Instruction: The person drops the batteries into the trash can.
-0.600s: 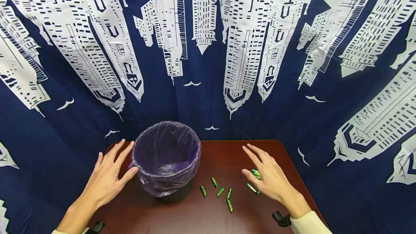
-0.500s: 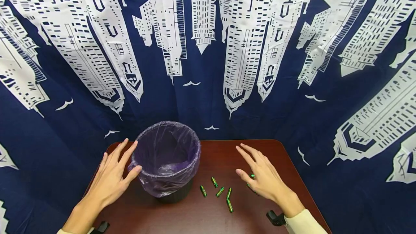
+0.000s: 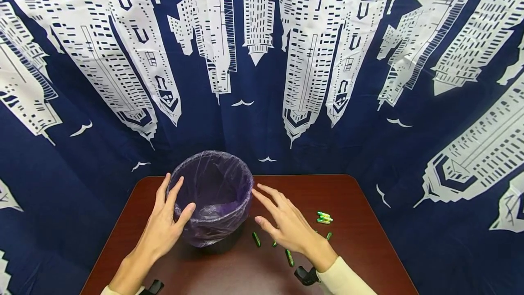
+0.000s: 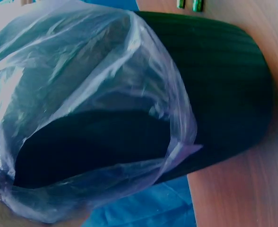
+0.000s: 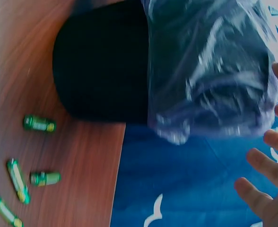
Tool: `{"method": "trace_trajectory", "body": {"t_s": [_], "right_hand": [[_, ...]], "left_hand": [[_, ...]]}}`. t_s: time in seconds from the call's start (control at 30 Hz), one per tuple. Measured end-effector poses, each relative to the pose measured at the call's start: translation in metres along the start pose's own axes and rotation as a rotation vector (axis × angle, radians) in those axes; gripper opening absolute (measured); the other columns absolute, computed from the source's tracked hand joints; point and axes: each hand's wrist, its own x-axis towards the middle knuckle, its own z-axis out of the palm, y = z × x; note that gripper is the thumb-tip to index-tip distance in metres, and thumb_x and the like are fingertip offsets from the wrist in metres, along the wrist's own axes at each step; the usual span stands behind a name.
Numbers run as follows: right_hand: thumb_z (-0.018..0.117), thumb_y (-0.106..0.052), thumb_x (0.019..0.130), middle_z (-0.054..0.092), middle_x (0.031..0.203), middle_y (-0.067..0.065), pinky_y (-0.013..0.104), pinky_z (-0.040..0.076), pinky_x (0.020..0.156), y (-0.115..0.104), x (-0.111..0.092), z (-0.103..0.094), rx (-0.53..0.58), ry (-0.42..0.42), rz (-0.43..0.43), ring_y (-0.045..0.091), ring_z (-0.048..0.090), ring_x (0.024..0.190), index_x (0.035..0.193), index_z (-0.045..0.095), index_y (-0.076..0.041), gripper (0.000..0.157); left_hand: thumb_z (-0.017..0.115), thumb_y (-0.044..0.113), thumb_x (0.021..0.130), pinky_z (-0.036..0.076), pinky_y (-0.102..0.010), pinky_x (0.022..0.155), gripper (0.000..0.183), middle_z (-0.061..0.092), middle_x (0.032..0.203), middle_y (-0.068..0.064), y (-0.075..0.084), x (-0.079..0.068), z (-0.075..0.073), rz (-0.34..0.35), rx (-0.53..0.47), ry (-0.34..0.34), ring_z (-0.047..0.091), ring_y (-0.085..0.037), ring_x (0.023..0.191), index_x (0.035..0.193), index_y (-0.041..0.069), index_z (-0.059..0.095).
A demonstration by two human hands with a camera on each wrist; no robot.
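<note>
The head view shows a dark bin [image 3: 221,246] standing on the left half of a brown table [image 3: 348,195], near its far edge, with a sheer purple liner [image 3: 209,233] folded over its rim. The left hand [image 3: 161,226], fingers spread apart, is at the bin's left side, its thumb across the rim in this view. The right hand [image 3: 286,224], fingers straight and apart, is at the bin's right, fingertips beside the rim; whether either hand touches it cannot be told here. Small green cylinders [image 3: 256,239] lie between the bin and the table's right edge, some partly covered by the right hand, with a cluster nearer that edge. A navy curtain [image 3: 262,126] with white buildings hangs beyond the far edge. The left wrist view adds the bin's ribbed side and a loose purple flap of liner, but only a little of the left hand, at the lower left corner. The right wrist view shows the liner bunched at its lower edge, the right hand's separated fingertips, and cylinders lying near the bin's base.
</note>
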Motion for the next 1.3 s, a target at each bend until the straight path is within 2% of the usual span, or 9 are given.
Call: {"method": "trace_trajectory", "body": {"t_s": [0.13,0.3,0.47,0.63,0.73,0.87,1.07,1.17,1.3], "right_hand": [[0.074,-0.036,0.115,0.043,0.186,0.010,0.061,0.056,0.128,-0.007,0.009,0.009,0.035,0.000,-0.005,0.034,0.055,0.165,0.182,0.042,-0.018,0.076],[0.073,-0.032,0.115,0.046,0.184,0.009,0.058,0.060,0.124,-0.004,0.010,0.013,0.059,0.040,0.001,0.032,0.056,0.164,0.178,0.049,-0.017,0.069],[0.074,-0.027,0.115,0.050,0.179,0.010,0.058,0.064,0.116,0.001,0.002,0.006,0.054,0.089,0.015,0.032,0.060,0.160,0.174,0.054,-0.017,0.063],[0.074,-0.026,0.115,0.049,0.180,0.009,0.058,0.064,0.118,0.005,-0.002,0.000,0.070,0.079,0.031,0.032,0.059,0.161,0.175,0.054,-0.018,0.063],[0.073,-0.027,0.116,0.048,0.181,0.009,0.058,0.064,0.118,0.006,-0.004,-0.002,0.075,0.061,0.028,0.032,0.059,0.161,0.176,0.051,-0.018,0.065],[0.073,-0.028,0.116,0.048,0.181,0.011,0.059,0.064,0.116,0.011,-0.008,-0.005,0.070,0.053,0.035,0.034,0.060,0.160,0.179,0.047,-0.019,0.068],[0.074,-0.026,0.115,0.050,0.178,0.011,0.060,0.063,0.117,0.033,-0.018,-0.012,0.044,0.070,0.074,0.034,0.062,0.158,0.180,0.046,-0.022,0.071],[0.075,-0.025,0.115,0.053,0.176,0.011,0.060,0.064,0.116,0.048,-0.029,-0.014,0.025,0.077,0.108,0.033,0.063,0.157,0.179,0.047,-0.024,0.070],[0.076,-0.023,0.114,0.057,0.173,0.009,0.058,0.066,0.109,0.072,-0.049,-0.016,-0.010,0.080,0.164,0.031,0.066,0.152,0.176,0.052,-0.024,0.066]], "left_hand": [[0.076,0.037,0.111,0.045,-0.092,0.117,0.085,0.011,0.197,-0.016,-0.001,-0.001,0.007,-0.004,-0.050,0.036,0.039,-0.064,0.168,0.183,0.015,0.038],[0.075,0.036,0.112,0.048,-0.091,0.114,0.084,0.012,0.197,-0.015,0.001,-0.002,0.010,0.001,-0.046,0.040,0.043,-0.063,0.167,0.183,0.013,0.037],[0.073,0.038,0.113,0.051,-0.090,0.111,0.086,0.011,0.198,-0.013,0.009,0.002,0.018,0.014,-0.054,0.015,0.046,-0.063,0.165,0.184,0.013,0.033],[0.071,0.041,0.113,0.054,-0.088,0.110,0.089,0.009,0.198,-0.013,0.013,0.003,0.023,0.005,-0.052,-0.002,0.048,-0.063,0.164,0.185,0.010,0.029],[0.072,0.044,0.113,0.057,-0.085,0.109,0.093,0.012,0.197,-0.014,0.015,0.003,0.021,-0.013,-0.025,-0.011,0.051,-0.062,0.162,0.186,0.009,0.027],[0.072,0.053,0.111,0.058,-0.083,0.108,0.097,0.019,0.195,-0.016,0.019,0.007,0.013,-0.041,0.070,-0.027,0.056,-0.059,0.158,0.186,0.011,0.027],[0.066,0.061,0.112,0.041,-0.087,0.120,0.090,0.033,0.191,-0.021,0.028,0.020,0.003,-0.067,0.170,-0.017,0.039,-0.056,0.169,0.184,0.016,0.036],[0.063,0.063,0.113,0.038,-0.087,0.124,0.087,0.034,0.190,-0.023,0.033,0.030,0.000,-0.074,0.186,-0.014,0.037,-0.057,0.170,0.182,0.017,0.040],[0.057,0.070,0.114,0.037,-0.088,0.126,0.090,0.029,0.191,-0.024,0.037,0.041,0.000,-0.106,0.204,-0.066,0.036,-0.059,0.170,0.183,0.017,0.038]]}}
